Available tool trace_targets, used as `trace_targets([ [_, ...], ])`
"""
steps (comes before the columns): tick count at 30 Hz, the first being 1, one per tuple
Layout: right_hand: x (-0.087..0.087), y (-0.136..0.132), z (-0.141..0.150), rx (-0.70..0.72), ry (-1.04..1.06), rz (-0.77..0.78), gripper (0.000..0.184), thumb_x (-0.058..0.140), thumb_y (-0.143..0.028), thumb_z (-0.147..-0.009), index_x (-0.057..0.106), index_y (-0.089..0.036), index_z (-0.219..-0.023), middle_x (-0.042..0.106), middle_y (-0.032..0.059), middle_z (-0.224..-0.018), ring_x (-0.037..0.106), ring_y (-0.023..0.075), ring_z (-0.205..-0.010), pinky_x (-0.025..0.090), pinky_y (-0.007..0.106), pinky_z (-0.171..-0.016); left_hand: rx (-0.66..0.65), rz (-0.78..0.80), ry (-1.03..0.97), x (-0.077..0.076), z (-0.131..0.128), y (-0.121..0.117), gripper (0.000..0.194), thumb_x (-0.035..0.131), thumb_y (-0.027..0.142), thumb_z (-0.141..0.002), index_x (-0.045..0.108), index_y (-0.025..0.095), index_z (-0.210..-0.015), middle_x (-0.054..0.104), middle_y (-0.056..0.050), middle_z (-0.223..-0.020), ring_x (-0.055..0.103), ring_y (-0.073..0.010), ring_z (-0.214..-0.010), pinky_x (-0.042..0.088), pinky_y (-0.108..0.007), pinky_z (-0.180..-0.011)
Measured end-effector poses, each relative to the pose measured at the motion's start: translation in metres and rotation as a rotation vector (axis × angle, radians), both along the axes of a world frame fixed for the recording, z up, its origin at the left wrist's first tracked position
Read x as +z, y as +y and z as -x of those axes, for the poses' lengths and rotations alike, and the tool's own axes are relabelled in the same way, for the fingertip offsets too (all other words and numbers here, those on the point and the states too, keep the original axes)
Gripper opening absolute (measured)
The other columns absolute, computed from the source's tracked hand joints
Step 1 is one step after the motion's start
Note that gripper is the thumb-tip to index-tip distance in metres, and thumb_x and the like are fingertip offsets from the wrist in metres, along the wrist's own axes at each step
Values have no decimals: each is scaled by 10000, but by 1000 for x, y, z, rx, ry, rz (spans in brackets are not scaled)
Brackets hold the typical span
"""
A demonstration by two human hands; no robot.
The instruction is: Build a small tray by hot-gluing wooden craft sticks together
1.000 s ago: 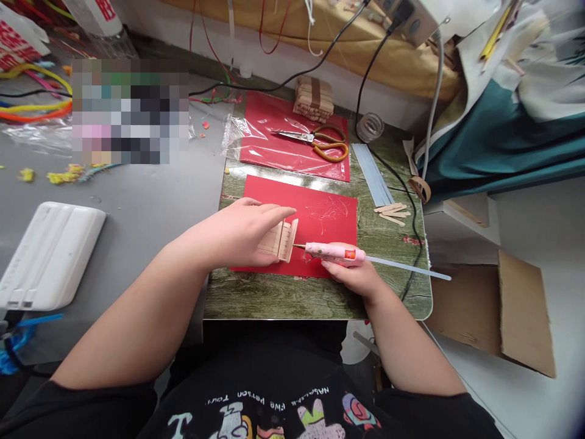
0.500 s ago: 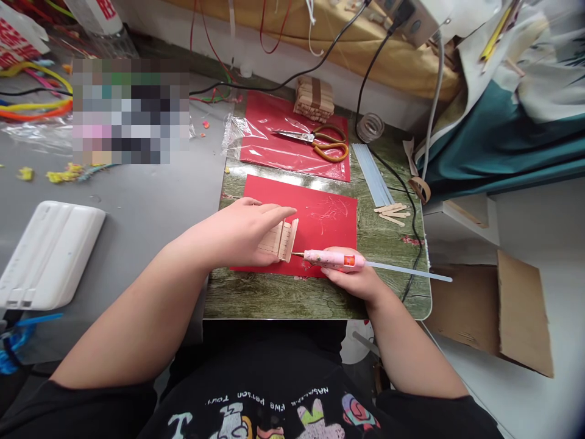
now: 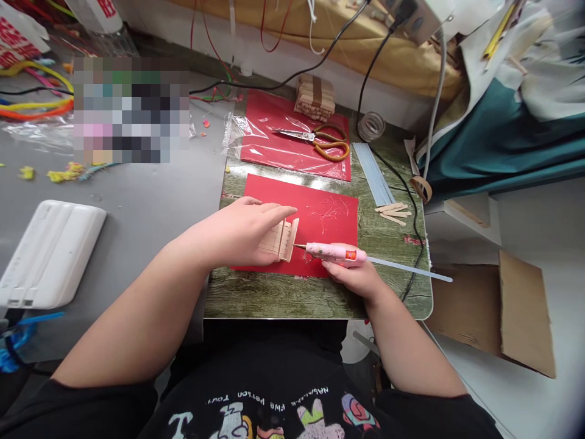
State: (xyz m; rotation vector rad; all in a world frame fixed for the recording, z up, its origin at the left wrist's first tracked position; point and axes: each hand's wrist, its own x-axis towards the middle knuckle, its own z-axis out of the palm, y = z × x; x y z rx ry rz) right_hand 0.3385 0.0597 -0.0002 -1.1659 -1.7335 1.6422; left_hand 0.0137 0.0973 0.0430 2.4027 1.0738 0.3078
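My left hand [image 3: 247,231] grips a small popsicle-stick panel [image 3: 284,242], its thumb and fingers at the panel's edges; part of the panel is hidden under the palm. A stick stands along the panel's right end. In my right hand [image 3: 351,271] lies a pink glue gun [image 3: 336,253], its metal nozzle pointing left, close to the panel's right end. Out of the gun's back runs a long translucent glue stick [image 3: 411,269]. Beneath both hands is a red sheet [image 3: 333,213] with thin strings of dried glue on it.
Scissors [image 3: 315,137] lie on a plastic-wrapped red pack [image 3: 274,146], beside a bundle of popsicle sticks [image 3: 315,97]. Glue sticks [image 3: 372,174], loose popsicle sticks [image 3: 393,213] and a glass jar [image 3: 371,127] sit to the right. A black cable [image 3: 397,174] crosses there. A white power bank [image 3: 52,255] lies left.
The glue gun's nozzle has shifted slightly up and right, a little away from the panel's end. My left hand and the panel stay in place.
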Motion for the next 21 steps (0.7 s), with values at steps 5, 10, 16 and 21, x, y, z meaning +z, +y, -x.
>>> trace_targets([
  [5, -1, -2, 2, -56, 6, 48, 315, 763, -376, -967, 793, -363, -1281, 782, 15, -1316, 711, 313, -1287, 587, 527, -1138, -4, 8, -4, 1, 0, 0, 772, 689, 401, -852, 468, 219, -1568, 662, -85, -1474, 639, -298, -1288, 424, -413, -1114],
  [10, -2, -3, 2, -58, 9, 74, 324, 763, -368, -968, 790, -345, -1290, 792, 17, -1289, 701, 314, -1304, 583, 520, -1146, -3, 18, -8, 2, -1, 0, 761, 684, 395, -854, 478, 208, -1562, 665, -92, -1468, 641, -297, -1287, 422, -411, -1120],
  [16, -3, 0, -2, -10, -7, 13, 334, 743, -332, -984, 777, -351, -1316, 748, 23, -1392, 692, 283, -1326, 529, 497, -1194, -4, 6, -10, 0, 0, 0, 775, 693, 402, -847, 472, 221, -1567, 659, -88, -1476, 643, -300, -1282, 425, -419, -1113],
  [21, -1, 1, -3, 31, -13, -16, 339, 723, -321, -998, 769, -365, -1331, 752, 31, -1385, 690, 271, -1329, 546, 469, -1167, -1, -2, -10, 0, 0, 0, 774, 690, 398, -848, 471, 213, -1567, 659, -89, -1476, 644, -297, -1278, 424, -415, -1114],
])
